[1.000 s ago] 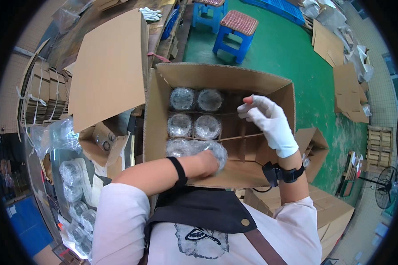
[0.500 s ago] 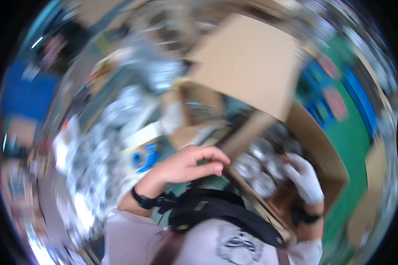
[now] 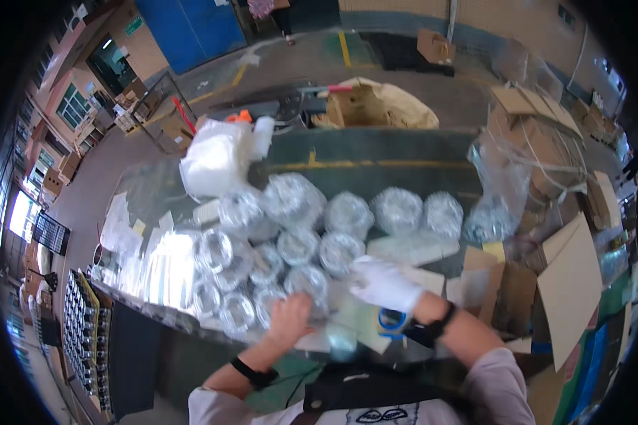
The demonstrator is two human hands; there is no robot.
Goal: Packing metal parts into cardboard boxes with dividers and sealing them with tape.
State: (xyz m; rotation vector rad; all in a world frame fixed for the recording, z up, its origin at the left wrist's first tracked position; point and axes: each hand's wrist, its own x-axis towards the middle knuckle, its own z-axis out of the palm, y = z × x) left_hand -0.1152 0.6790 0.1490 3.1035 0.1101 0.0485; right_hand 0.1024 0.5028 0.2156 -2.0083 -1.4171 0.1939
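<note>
Several round bundles in clear plastic wrap crowd the table in front of me. My left hand [image 3: 290, 319], bare with a black wristband, reaches to the near edge of a wrapped bundle [image 3: 307, 282], its fingers apart and partly smeared. My right hand [image 3: 388, 285], in a white glove, is just right of another wrapped bundle [image 3: 339, 253]. Its fingers point left, with nothing visible between them; whether they touch the bundle is unclear. A blue tape dispenser [image 3: 391, 320] lies below the right wrist.
A stack of white wrapping sheets [image 3: 216, 157] stands at the table's far left. Open cardboard boxes [image 3: 507, 290] and a raised flap [image 3: 567, 290] are at my right. A rack of small dark-and-silver parts [image 3: 85, 340] stands low left. Beyond the table is a large sack [image 3: 404, 106].
My view has swung left from the open box of wrapped bundles to the table. The gloved right hand has left that box; both hands are now by the table's bundles.
</note>
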